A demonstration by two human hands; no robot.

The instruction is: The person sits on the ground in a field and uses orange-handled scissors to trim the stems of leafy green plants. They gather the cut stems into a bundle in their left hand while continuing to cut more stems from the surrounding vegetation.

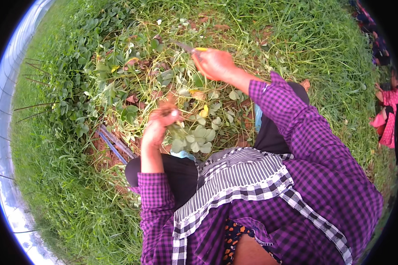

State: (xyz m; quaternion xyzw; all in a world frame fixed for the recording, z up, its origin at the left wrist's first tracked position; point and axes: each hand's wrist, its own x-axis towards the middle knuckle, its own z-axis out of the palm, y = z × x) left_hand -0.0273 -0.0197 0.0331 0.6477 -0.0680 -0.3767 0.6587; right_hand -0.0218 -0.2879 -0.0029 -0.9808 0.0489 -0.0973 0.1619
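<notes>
My left hand (157,129) is closed around the stems of a leafy green plant (195,138). Its leaves hang toward my lap, and a blurred brown tuft, perhaps roots, shows above the fingers. Farther out and to the right, my right hand (215,64) grips a tool with yellow-orange handles (200,49), apparently scissors or shears. The dark, pointed blade (184,46) aims up and left over the vines; whether its blades are apart cannot be told. Cut or trailing stems and leaves (165,73) cover the ground before me.
Blue and grey rods or pipes (114,145) lie beside my left knee on reddish soil. Dense leafy plants (79,59) grow at the left, tall grass (328,59) at the right. A person in pink clothing (389,116) is at the far right edge.
</notes>
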